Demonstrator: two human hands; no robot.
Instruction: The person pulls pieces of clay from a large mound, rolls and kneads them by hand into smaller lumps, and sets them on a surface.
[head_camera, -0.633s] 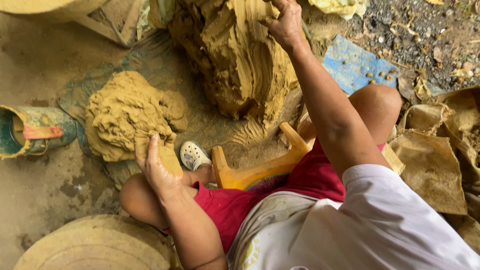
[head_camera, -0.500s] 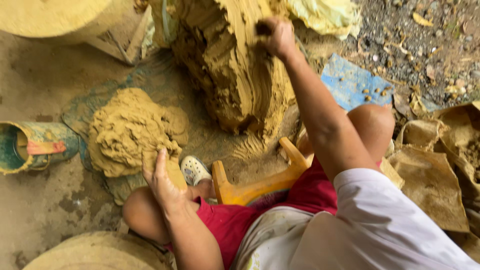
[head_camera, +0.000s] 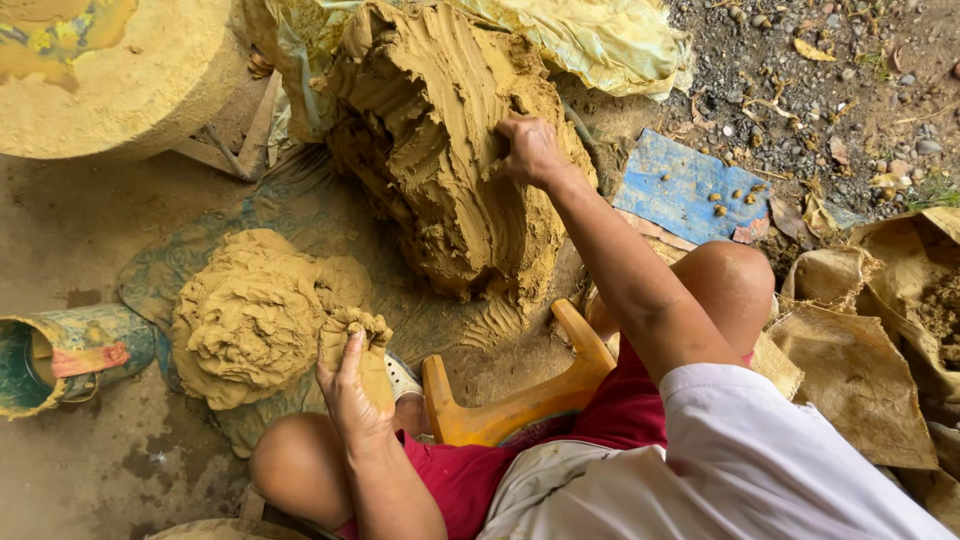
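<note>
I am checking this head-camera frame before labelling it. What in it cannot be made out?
- Right hand: its fingertips are sunk in the big clay mound, so what they grip is hidden.
- Left hand: seen from the back; its palm side is hidden against the clay lump.
- Orange stool: its seat is covered by the person's legs and clothing.
- Round clay-coated block: cut off by the top and left edges.
- Green can: cut off by the left edge.

Bare floor (head_camera: 90, 220) left free (clay heaps (head_camera: 255, 315) crowd centre).
</note>
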